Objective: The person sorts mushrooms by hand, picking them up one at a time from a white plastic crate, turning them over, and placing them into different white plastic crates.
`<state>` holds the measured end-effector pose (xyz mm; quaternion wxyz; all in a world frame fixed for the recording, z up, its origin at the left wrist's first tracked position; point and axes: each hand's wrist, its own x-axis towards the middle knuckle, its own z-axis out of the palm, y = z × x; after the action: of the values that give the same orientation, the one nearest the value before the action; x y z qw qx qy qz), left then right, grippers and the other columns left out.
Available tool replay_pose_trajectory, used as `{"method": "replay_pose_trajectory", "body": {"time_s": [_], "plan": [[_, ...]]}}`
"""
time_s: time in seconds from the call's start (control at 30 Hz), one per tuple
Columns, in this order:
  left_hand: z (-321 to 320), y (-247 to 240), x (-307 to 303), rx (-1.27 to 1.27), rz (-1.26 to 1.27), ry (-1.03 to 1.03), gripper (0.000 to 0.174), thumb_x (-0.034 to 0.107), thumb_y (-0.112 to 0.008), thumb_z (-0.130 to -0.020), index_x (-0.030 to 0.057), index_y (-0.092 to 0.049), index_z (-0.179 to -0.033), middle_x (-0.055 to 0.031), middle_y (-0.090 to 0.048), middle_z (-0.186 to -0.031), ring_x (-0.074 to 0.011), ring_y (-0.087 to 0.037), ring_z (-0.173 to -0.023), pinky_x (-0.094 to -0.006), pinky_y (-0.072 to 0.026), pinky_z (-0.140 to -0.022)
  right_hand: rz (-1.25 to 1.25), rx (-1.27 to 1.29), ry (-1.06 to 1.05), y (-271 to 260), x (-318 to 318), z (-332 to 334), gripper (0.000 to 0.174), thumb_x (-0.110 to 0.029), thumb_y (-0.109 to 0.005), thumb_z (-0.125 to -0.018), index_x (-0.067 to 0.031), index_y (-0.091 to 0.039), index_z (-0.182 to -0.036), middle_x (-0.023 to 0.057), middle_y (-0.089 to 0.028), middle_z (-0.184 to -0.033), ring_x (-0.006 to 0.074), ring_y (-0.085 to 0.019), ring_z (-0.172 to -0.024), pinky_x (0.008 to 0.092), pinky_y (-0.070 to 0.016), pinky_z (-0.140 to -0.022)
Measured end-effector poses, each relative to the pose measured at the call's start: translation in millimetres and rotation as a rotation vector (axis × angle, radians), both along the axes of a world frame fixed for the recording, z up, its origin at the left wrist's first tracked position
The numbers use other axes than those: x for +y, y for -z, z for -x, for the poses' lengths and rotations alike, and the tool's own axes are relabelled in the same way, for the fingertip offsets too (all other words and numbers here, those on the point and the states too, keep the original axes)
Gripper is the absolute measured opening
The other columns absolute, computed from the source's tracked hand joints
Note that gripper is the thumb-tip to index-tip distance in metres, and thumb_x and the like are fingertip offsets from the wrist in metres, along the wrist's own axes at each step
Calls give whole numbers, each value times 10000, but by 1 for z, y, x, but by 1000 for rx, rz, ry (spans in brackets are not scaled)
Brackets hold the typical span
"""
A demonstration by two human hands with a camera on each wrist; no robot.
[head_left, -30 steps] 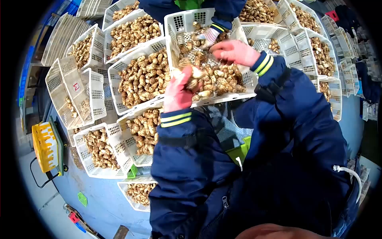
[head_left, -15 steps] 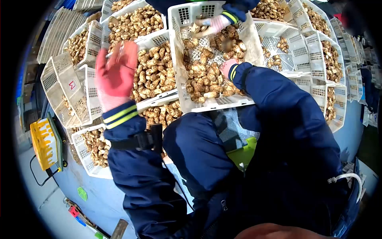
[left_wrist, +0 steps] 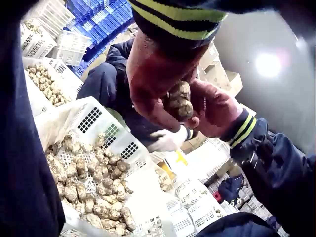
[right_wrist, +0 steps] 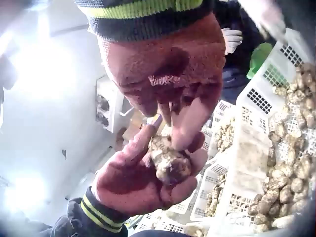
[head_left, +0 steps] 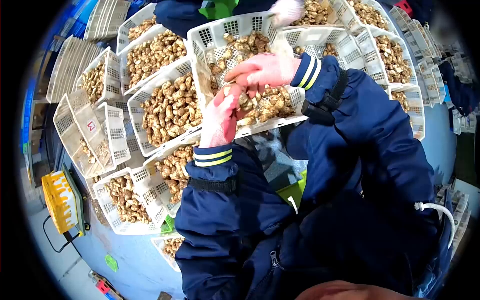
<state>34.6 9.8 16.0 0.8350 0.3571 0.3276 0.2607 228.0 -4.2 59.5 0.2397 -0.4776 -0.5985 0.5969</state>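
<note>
My left hand [head_left: 226,102] in a pink glove cups a brown mushroom [head_left: 245,102] over the front of the white slotted basket [head_left: 200,37], which is full of mushrooms. My right hand [head_left: 255,75], also in a pink glove, comes down from above and its fingers pinch the same mushroom. In the left wrist view the mushroom [left_wrist: 177,101] sits between the left hand [left_wrist: 158,94] and the right hand [left_wrist: 212,108]. In the right wrist view it lies in the left palm [right_wrist: 133,185] as the mushroom [right_wrist: 170,165], with a right fingertip [right_wrist: 190,133] on it.
More white baskets of mushrooms [head_left: 170,107] crowd the left, back and right. Empty baskets [head_left: 70,60] are stacked at far left. A yellow device [head_left: 60,195] sits on the blue floor. Another person's white-gloved hand [head_left: 285,10] works at the basket's far end.
Half a second ago my left hand was spread open over the basket to the left and my right hand was down in the middle basket. Both have come together on one mushroom.
</note>
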Motion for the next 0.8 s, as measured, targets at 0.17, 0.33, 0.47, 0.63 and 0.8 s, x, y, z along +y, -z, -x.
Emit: {"method": "replay_pose_trajectory", "body": {"time_s": [0.17, 0.33, 0.47, 0.63, 0.8], "plan": [[10, -6, -8, -47, 50, -51, 315, 309, -502, -867, 12, -537, -968, -65, -591, -836, -133, -553, -691, -290, -502, -654, 42, -404, 266, 43, 20, -43, 359, -211, -467, -821, -60, -505, -1145, 89, -627, -887, 138, -603, -746, 252, -469, -585], [23, -10, -17, -27, 88, 113, 335, 336, -520, -853, 9, -540, -921, -89, -599, -821, -123, -571, -669, -232, -465, -558, -69, -1304, -160, 163, 24, -61, 379, -276, -468, -758, -45, -574, -1039, 150, -612, -938, 271, -584, -879, 370, -448, -794], [32, -19, -2, -64, 157, 143, 377, 352, -514, -851, -7, -524, -969, -105, -594, -810, -163, -580, -709, -290, -498, -639, -114, -1435, -348, 255, 10, -71, 347, -238, -455, -747, -61, -573, -1021, 125, -586, -1028, 247, -548, -966, 366, -441, -810], [71, -29, 124, -330, 162, -604, 511, 350, -521, -839, -61, -392, -1113, -226, -478, -1099, -317, -498, -1025, -404, -429, -900, -141, -1433, -268, 213, 15, -58, 357, -224, -472, -735, -55, -542, -1041, 136, -588, -1023, 256, -553, -957, 341, -420, -838], [40, 4, 75, -67, 81, -397, 413, 239, -527, -839, -40, -423, -1126, -158, -488, -1087, -268, -496, -968, -371, -440, -848, -14, -252, 250, 112, 37, -39, 458, -221, -620, -702, -36, -528, -1111, 119, -605, -934, 168, -573, -828, 279, -451, -718]]}}
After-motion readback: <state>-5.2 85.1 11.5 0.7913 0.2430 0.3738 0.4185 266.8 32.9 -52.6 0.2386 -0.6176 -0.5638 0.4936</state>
